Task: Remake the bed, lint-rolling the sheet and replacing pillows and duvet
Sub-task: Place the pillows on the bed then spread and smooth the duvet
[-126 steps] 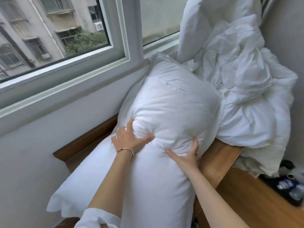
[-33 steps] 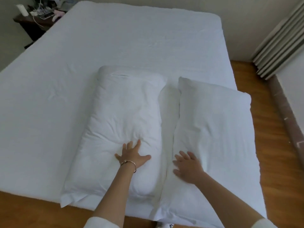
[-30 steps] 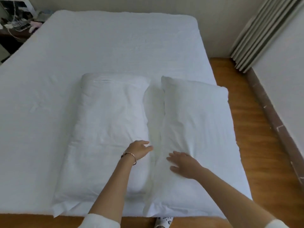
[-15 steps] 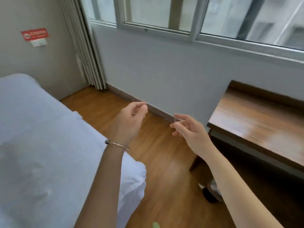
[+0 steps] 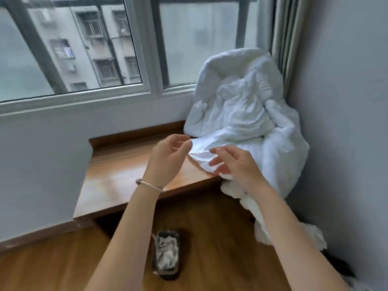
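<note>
duvet-fetch step: left hand (image 5: 168, 158), right hand (image 5: 235, 164) both loose, empty, near duvet (image 5: 241, 114) heaped on bench (image 5: 117, 177); next, gather bulk.

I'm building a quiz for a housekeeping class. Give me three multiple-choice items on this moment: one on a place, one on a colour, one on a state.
1. Where is the duvet?
A. On the wooden window bench, in the corner
B. Folded inside the bin
C. Hung from the curtain

2. What colour is the duvet?
A. Grey
B. White
C. Blue

3. What are the hands doing?
A. Both grip the duvet
B. Left hand and right hand open, holding nothing
C. One holds a lint roller

Answers: 1 A, it is heaped there; 2 B, plainly white; 3 B, fingers loose near its edge.
</note>
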`<state>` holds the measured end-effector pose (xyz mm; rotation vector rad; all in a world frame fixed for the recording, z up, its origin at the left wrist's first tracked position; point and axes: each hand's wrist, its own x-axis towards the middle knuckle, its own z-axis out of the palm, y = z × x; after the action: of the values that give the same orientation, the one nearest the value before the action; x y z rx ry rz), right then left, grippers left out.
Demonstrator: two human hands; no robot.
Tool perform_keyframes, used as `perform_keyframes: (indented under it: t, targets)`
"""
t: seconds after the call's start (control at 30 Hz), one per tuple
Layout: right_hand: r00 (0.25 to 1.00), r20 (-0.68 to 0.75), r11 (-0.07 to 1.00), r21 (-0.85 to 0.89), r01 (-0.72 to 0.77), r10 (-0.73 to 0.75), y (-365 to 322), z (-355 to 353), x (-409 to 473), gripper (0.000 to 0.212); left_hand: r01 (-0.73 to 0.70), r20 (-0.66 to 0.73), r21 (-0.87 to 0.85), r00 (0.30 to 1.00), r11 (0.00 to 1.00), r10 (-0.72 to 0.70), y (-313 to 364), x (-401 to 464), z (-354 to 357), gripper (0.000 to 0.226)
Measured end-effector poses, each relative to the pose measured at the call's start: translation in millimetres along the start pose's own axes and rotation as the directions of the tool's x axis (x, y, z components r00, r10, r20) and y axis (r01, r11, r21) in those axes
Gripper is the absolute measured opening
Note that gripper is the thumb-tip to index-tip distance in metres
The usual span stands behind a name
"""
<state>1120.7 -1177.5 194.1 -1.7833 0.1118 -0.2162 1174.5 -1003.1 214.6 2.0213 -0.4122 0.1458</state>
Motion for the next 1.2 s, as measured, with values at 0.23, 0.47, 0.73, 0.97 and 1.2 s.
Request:
perform_keyframes:
  t: [0.23, 0.47, 0.73, 0.97, 1.2]
  targets:
    - [0.977, -0.189, 0.994, 0.046, -0.095, 0.102, 57, -150, 115, 0.02, -0.023, 0.103, -0.077, 0.994, 0.997, 0.031, 28, 155, 133, 0.014]
    - [0.941, -0.274, 0.979, 0.009, -0.202, 0.197, 101, -252, 206, 0.032, -0.002, 0.129, -0.01, 0.992, 1.0, 0.003, 31, 271, 240, 0.033]
    - [0.912, -0.324, 0.951, -0.094, -0.294, 0.249, 142, -312, 315, 0.089, 0.014, 0.132, 0.126, 0.991, 0.992, -0.03, -12, 381, 298, 0.086]
    - [0.861, -0.364, 0.813, -0.333, -0.477, 0.356, 208, -318, 447, 0.127, 0.075, 0.081, 0.436, 0.989, 0.897, -0.122, -63, 476, 366, 0.125]
    - [0.787, -0.381, 0.678, -0.404, -0.614, 0.486, 263, -319, 540, 0.144, 0.125, -0.022, 0.615, 0.99, 0.779, -0.142, -106, 573, 409, 0.135]
